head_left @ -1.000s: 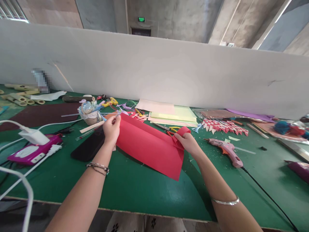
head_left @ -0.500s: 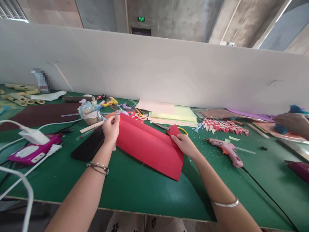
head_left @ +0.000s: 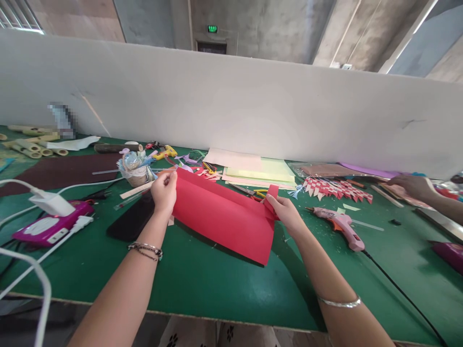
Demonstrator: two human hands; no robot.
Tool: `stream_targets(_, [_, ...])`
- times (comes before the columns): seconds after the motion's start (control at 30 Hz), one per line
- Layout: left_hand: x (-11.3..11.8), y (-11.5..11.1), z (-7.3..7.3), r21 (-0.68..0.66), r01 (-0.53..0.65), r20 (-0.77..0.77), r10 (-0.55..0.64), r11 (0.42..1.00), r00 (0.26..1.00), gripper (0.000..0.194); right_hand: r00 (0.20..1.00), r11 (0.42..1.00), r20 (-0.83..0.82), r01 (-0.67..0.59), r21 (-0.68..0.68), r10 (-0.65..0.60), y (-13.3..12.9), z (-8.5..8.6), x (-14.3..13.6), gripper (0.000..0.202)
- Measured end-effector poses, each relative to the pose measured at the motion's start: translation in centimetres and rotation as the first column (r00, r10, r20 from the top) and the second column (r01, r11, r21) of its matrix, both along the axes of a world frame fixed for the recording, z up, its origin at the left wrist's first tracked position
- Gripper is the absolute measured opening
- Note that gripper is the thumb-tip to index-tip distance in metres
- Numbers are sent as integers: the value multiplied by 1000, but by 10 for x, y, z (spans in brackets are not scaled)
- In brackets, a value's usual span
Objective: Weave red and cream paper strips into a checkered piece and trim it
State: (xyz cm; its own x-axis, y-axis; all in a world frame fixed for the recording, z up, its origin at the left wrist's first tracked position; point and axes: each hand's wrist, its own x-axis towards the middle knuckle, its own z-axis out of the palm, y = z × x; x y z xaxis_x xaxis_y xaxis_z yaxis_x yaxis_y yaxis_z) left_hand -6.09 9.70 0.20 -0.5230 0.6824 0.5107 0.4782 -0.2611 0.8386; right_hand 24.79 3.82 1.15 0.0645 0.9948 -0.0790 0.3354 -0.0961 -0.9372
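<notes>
While you hold the red paper [head_left: 222, 219] above the near middle of the green desk [head_left: 217, 299], its far-left corner sits pinched in your left hand [head_left: 164, 193], thumb and fingers closed together on it. Your right hand [head_left: 285, 210] has its grip clamped at the far-right end, where a narrow red flap [head_left: 272, 194] stands up by the thumb; whether that flap is joined to the sheet you cannot tell from here. The long near edge hangs free, bowing down toward the desk.

By its look, the sheet should be very light and fairly smooth, stiff enough to keep a curve but quick to crease or tear, so a light pinch close to the corners serves better than a hard squeeze mid-sheet.

Just beyond your right hand lie scissors [head_left: 259, 193] with yellow handles, partly hidden, so watch the paper against them. A black slab [head_left: 126, 224] lies near your left wrist, a pink glue gun [head_left: 340, 224] to the right, and pale sheets [head_left: 275, 168] on the far side.
</notes>
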Motion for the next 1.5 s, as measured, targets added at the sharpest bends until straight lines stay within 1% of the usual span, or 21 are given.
stream_targets(0.13, [-1,1,0,1,-11,0,11,1000,1000,27,997,997,38,-70,-19,71,-3,4,-2,38])
stream_targets(0.3, [-3,2,-2,6,-16,-8,16,1000,1000,27,994,999,105,-13,31,9,0,1,2,41])
stream_targets(0.53, [-5,2,-1,8,-19,-15,19,1000,1000,27,995,998,104,0,68,-7,3,-4,7,40])
stream_targets(0.73, [-4,0,1,6,-29,-8,29,1000,1000,26,993,992,89,65,111,-75,7,-3,15,41])
stream_targets(0.97, [-6,1,-1,4,-48,-5,48,999,999,25,983,982,125,115,153,-135,12,-10,22,43])
stream_targets(1.13, [-8,1,0,-3,-65,25,65,998,998,25,957,962,179,194,193,-229,13,-11,28,40])
stream_targets(1.27, [-15,4,-1,-8,-112,73,112,994,991,24,938,943,196,240,231,-287,13,-11,31,41])
stream_targets(1.37, [-21,7,-5,-9,-157,109,157,988,982,23,946,948,198,206,244,-257,14,-12,30,42])
stream_targets(1.5, [-26,9,-7,5,-181,127,179,984,976,26,968,962,203,92,256,-146,16,-15,23,40])
